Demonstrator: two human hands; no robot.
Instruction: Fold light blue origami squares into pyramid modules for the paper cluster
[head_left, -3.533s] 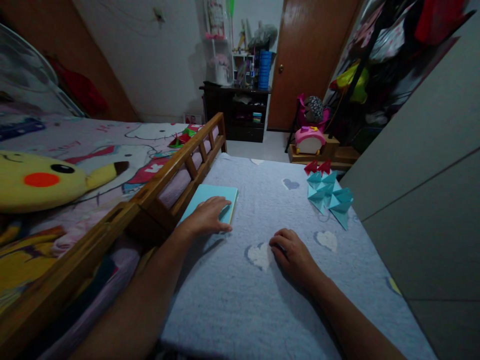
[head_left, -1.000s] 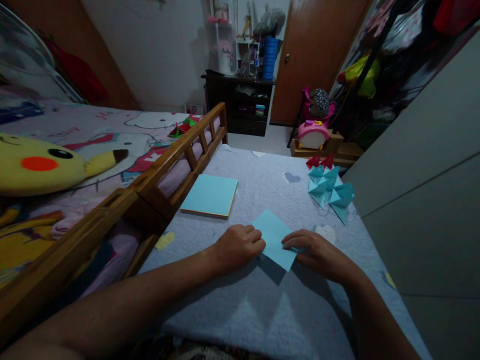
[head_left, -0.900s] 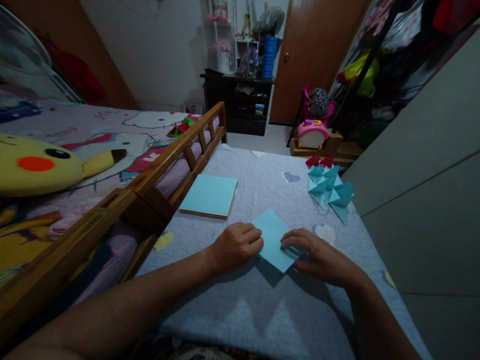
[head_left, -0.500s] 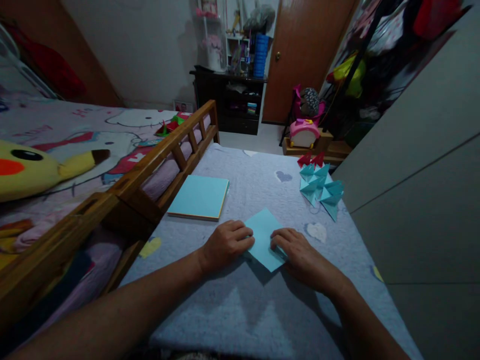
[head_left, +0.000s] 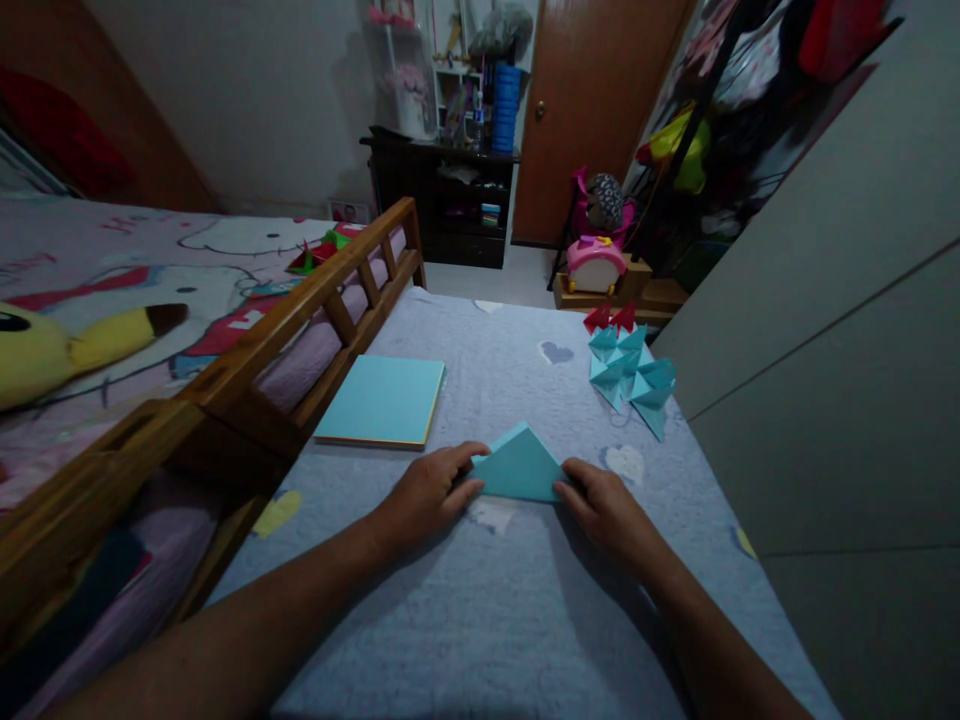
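A light-blue sheet of origami paper (head_left: 521, 468), folded into a triangle with its point facing away from me, is held between both hands just over the patterned cloth. My left hand (head_left: 431, 495) pinches its left corner between thumb and fingers. At the right corner, my right hand (head_left: 604, 500) grips the paper the same way. Left of it lies a square stack of origami paper (head_left: 384, 400), light blue on top. Several folded light-blue paper shapes (head_left: 630, 368) sit at the far right, with red folded paper pieces (head_left: 609, 318) behind them.
A wooden bed rail (head_left: 300, 320) runs along the left side, with a yellow plush toy (head_left: 82, 350) on the bed beyond. A pale cabinet panel (head_left: 817, 400) borders the right. A pink toy case (head_left: 595, 265) stands past the far edge.
The paper has gone from a diamond shape to a triangle, its near half folded up. My hands have moved to its left and right corners. The view has shifted slightly.
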